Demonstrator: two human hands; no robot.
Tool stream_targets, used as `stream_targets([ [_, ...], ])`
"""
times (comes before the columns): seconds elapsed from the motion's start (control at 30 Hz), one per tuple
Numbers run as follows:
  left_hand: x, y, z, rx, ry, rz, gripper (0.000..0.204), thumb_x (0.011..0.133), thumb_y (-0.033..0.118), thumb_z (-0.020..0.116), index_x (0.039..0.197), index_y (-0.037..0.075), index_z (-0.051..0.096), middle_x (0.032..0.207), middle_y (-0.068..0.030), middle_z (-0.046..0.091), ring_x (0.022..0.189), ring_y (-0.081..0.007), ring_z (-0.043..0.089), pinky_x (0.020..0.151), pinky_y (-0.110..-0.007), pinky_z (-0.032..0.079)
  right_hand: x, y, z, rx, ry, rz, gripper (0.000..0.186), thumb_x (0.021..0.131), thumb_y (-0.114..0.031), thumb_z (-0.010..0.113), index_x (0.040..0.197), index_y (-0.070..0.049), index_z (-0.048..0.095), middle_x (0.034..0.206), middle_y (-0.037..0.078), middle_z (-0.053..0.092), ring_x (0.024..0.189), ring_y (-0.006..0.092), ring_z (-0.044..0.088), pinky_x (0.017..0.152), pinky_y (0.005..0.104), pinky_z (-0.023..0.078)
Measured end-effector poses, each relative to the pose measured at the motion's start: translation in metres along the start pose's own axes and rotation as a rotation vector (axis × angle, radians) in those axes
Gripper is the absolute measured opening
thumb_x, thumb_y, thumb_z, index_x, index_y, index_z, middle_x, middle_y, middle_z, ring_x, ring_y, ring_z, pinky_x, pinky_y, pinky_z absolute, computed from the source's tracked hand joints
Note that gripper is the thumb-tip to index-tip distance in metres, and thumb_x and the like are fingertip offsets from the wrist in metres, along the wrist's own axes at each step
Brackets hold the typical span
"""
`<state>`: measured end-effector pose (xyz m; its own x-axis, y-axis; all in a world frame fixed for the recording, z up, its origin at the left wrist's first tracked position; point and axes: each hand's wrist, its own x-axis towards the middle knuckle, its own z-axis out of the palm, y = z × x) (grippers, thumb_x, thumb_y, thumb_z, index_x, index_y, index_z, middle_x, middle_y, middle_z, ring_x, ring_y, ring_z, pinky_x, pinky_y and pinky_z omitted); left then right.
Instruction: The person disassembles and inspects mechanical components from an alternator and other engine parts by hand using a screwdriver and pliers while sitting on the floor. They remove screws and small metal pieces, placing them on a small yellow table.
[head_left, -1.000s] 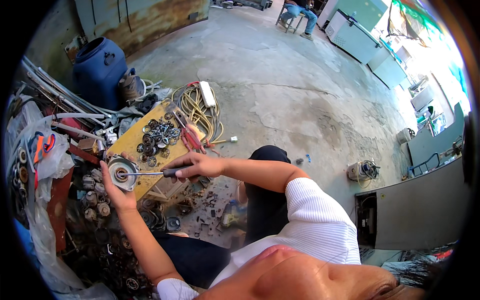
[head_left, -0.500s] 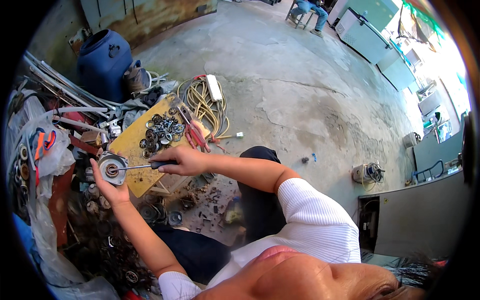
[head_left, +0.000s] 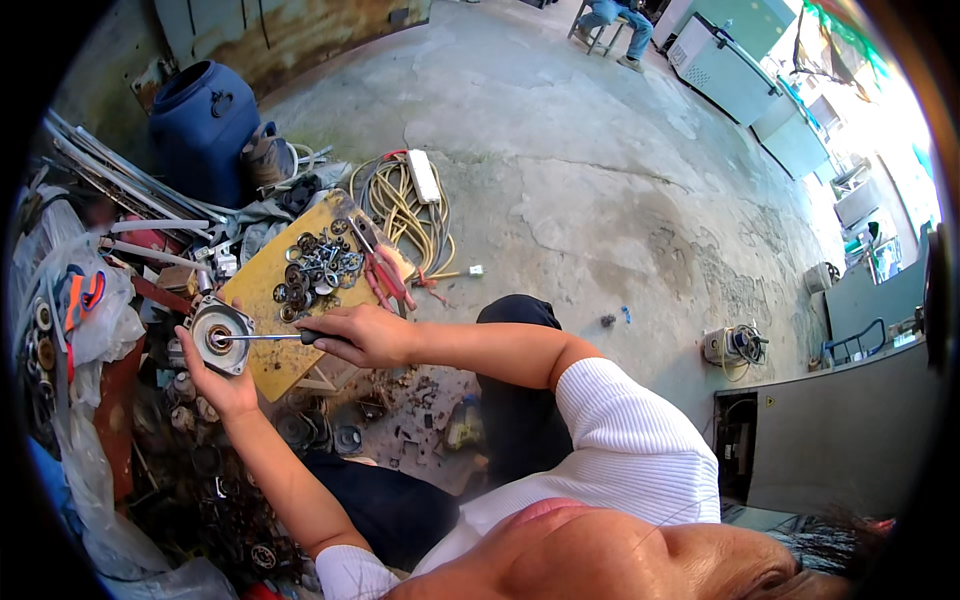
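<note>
A round grey metal housing (head_left: 220, 337), seemingly a motor end cover with a bearing seat at its centre, is held up in the left hand (head_left: 225, 385), whose fingers are curled closed around its lower rim. A screwdriver (head_left: 270, 338) is gripped in the closed right hand (head_left: 368, 336) by its dark handle, and its shaft is laid level with the tip set into the centre of the housing. The housing is held in the air just beside a yellow board (head_left: 262, 290) serving as the surface, on which a heap of bearings, rings and washers (head_left: 320, 265) is spread next to red-handled pliers (head_left: 385, 282). The work is judged to be midway: many parts have already been taken off and laid out, while the centre piece of the housing appears not yet to be freed. Whether the tip is prying or turning a screw cannot be told. More dark metal parts are scattered over the floor (head_left: 600, 180) below.
</note>
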<state>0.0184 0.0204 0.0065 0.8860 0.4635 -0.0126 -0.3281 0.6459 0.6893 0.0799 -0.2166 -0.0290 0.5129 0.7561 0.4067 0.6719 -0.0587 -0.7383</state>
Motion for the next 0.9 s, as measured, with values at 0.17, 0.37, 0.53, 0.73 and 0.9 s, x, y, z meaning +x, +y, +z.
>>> stream_targets([
  [0.17, 0.000, -0.002, 0.002, 0.092, 0.060, -0.008, 0.056, 0.098, 0.049, 0.047, 0.132, 0.005, 0.051, 0.127, -0.0139, 0.059, 0.119, -0.0334, 0.056, 0.101, -0.046, 0.044, -0.003, -0.001, -0.004, -0.077, 0.046, -0.101, 0.049, 0.089, -0.015, 0.062, 0.136, -0.014, 0.051, 0.091, 0.015, 0.063, 0.078, 0.0352, 0.063, 0.068, 0.0437, 0.051],
  [0.37, -0.001, -0.004, -0.001, 0.075, 0.105, -0.056, 0.056, 0.097, 0.049, 0.050, 0.129, 0.003, 0.052, 0.120, -0.0129, 0.062, 0.110, -0.0329, 0.060, 0.094, -0.048, 0.048, -0.006, 0.004, -0.001, -0.158, 0.015, -0.130, 0.053, 0.087, -0.011, 0.063, 0.138, -0.018, 0.051, 0.083, 0.013, 0.060, 0.072, 0.0330, 0.062, 0.063, 0.0419, 0.051],
  [0.53, -0.003, -0.006, -0.002, 0.070, 0.141, -0.072, 0.052, 0.096, 0.049, 0.050, 0.128, 0.008, 0.054, 0.120, -0.0118, 0.062, 0.110, -0.0329, 0.060, 0.094, -0.047, 0.048, -0.008, 0.008, 0.007, -0.053, 0.024, -0.115, 0.051, 0.086, -0.010, 0.063, 0.136, -0.017, 0.052, 0.085, 0.014, 0.061, 0.074, 0.0344, 0.062, 0.066, 0.0429, 0.052],
  [0.73, -0.002, -0.003, -0.006, 0.063, 0.143, -0.087, 0.052, 0.096, 0.049, 0.051, 0.128, 0.008, 0.054, 0.120, -0.0120, 0.062, 0.110, -0.0330, 0.060, 0.093, -0.045, 0.047, -0.008, 0.009, 0.014, -0.031, 0.029, -0.117, 0.050, 0.087, -0.010, 0.062, 0.135, -0.015, 0.053, 0.089, 0.016, 0.063, 0.079, 0.0357, 0.063, 0.070, 0.0432, 0.053],
  [0.9, -0.003, -0.004, 0.000, 0.074, 0.155, -0.077, 0.054, 0.096, 0.050, 0.050, 0.128, 0.007, 0.053, 0.121, -0.0125, 0.061, 0.111, -0.0330, 0.059, 0.093, -0.045, 0.048, -0.010, 0.013, 0.018, -0.045, 0.041, -0.122, 0.049, 0.087, -0.011, 0.063, 0.135, -0.013, 0.053, 0.091, 0.016, 0.064, 0.080, 0.0352, 0.063, 0.071, 0.0429, 0.053],
])
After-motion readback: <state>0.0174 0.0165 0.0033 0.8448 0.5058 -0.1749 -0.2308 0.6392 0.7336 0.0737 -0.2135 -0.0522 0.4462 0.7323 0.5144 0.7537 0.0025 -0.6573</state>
